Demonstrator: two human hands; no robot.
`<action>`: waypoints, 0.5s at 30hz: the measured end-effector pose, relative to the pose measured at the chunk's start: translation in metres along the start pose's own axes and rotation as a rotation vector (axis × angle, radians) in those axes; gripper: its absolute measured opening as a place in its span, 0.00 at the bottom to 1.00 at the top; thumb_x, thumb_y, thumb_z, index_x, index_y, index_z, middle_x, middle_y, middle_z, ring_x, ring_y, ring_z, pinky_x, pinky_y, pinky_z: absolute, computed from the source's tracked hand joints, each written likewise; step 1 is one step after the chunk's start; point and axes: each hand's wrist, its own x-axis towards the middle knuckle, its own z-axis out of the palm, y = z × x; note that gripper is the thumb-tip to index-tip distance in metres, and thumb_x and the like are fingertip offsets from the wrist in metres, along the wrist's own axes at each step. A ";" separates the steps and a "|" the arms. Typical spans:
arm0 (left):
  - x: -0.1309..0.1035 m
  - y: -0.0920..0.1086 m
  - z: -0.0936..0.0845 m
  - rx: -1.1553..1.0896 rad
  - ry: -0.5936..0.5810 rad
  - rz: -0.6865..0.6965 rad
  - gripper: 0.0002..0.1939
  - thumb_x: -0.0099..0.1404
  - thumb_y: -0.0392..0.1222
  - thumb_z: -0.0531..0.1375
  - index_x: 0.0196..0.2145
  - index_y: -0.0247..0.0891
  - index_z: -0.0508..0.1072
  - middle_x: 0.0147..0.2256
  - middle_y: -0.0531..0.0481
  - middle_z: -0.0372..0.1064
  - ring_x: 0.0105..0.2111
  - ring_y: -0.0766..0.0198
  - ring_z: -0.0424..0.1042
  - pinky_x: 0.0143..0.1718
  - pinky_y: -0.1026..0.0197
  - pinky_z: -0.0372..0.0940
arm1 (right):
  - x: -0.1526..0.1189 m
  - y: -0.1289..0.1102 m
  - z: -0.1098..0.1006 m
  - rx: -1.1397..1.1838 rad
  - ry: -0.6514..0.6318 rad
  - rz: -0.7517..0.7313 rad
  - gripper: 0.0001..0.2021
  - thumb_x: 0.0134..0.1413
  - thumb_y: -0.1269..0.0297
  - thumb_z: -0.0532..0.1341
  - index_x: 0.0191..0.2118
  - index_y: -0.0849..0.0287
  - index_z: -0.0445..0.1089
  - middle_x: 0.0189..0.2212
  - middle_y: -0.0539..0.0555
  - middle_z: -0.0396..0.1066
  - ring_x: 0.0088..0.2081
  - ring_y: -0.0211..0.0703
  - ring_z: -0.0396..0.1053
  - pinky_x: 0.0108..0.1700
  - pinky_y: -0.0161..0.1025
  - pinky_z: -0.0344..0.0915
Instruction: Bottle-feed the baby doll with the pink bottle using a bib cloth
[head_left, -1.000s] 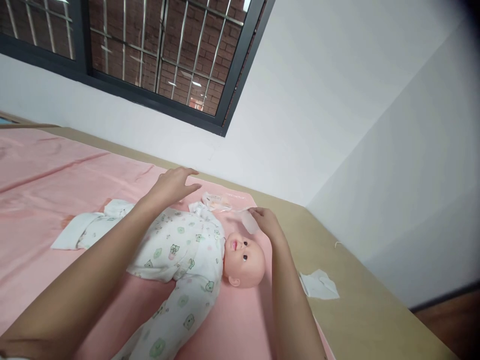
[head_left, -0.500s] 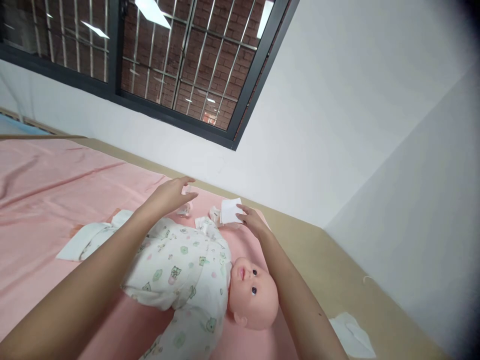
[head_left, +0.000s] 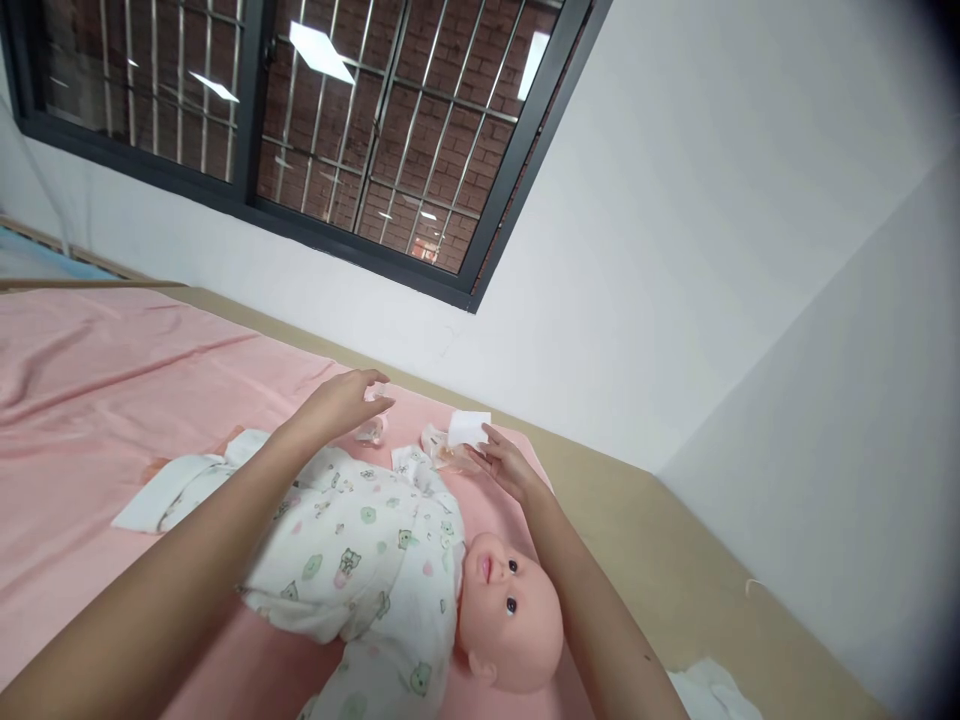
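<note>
A baby doll (head_left: 375,540) in a white printed outfit lies face up, its head toward the right. My left hand (head_left: 345,400) reaches past its body, thumb and fingers apart, around or beside a small clear object (head_left: 373,430); whether it touches this is unclear. My right hand (head_left: 506,460) has a small white square (head_left: 469,428) at its fingertips, pinched between them. Just left of that square, a crumpled clear wrapper (head_left: 433,440) rests near the doll's sleeve end.
Pink cloth (head_left: 112,370) covers a tan surface (head_left: 615,500) beside a white wall. White cloth or tissue (head_left: 712,690) lies at the lower right, beyond my right forearm. Above is a dark-framed window (head_left: 360,220) with metal bars.
The white square has tilted and appears flatter in my right hand. The whole scene sits slightly lower in the picture. My left hand keeps nearly the same pose.
</note>
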 end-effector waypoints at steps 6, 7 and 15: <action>-0.001 0.001 -0.002 -0.012 0.004 0.001 0.25 0.61 0.54 0.54 0.53 0.43 0.69 0.55 0.48 0.66 0.50 0.52 0.68 0.46 0.56 0.64 | 0.001 -0.005 0.005 -0.046 -0.051 -0.031 0.37 0.45 0.74 0.63 0.63 0.57 0.52 0.30 0.47 0.71 0.47 0.39 0.74 0.58 0.38 0.66; -0.001 0.001 -0.002 -0.009 0.007 -0.002 0.25 0.61 0.54 0.54 0.53 0.43 0.68 0.55 0.48 0.66 0.50 0.52 0.68 0.46 0.56 0.64 | 0.002 -0.005 0.005 -0.090 -0.070 -0.026 0.37 0.45 0.73 0.63 0.62 0.56 0.53 0.32 0.48 0.71 0.47 0.39 0.73 0.58 0.38 0.66; 0.001 -0.002 -0.005 -0.010 0.019 -0.020 0.25 0.61 0.53 0.55 0.54 0.42 0.68 0.54 0.47 0.66 0.49 0.53 0.69 0.46 0.56 0.63 | 0.005 -0.002 -0.007 -0.485 -0.053 0.011 0.32 0.47 0.69 0.62 0.60 0.56 0.57 0.51 0.57 0.69 0.35 0.39 0.74 0.46 0.43 0.71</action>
